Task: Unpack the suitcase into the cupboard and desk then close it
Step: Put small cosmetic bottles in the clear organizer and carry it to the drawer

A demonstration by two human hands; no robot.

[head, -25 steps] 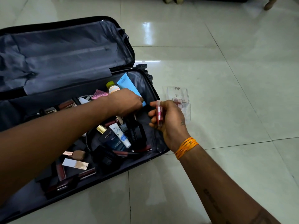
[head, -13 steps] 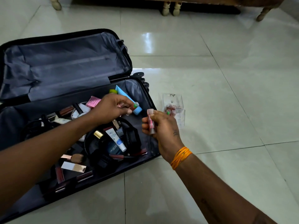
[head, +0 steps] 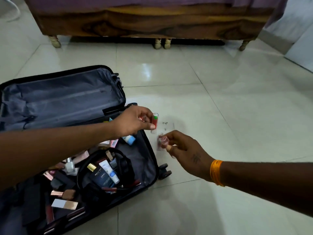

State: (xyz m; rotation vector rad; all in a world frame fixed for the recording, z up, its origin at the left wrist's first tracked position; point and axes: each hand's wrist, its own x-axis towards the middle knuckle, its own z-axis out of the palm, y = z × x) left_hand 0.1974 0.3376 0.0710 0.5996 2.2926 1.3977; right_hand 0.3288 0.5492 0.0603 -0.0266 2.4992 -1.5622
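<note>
Just past suitcase rim (head: 153,160), left hand (head: 133,121) pinching red tube (head: 154,122), right hand (head: 184,150) gripping clear bottle (head: 161,142); bare floor (head: 237,107) at right of frame.

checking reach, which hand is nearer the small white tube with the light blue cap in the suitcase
Left. The left hand hovers just above the white tube; the right hand is off beyond the suitcase edge.

Glossy tiled floor (head: 220,116), cloth-lined suitcase (head: 64,99), grained wooden bed frame (head: 135,24).

The suitcase (head: 153,160) is black with grey lining; at its 1 o'clock a red tube (head: 154,122) shows a green spot. An orange band (head: 216,172) circles one wrist. The floor (head: 220,102) is glossy pale-green tile.
</note>
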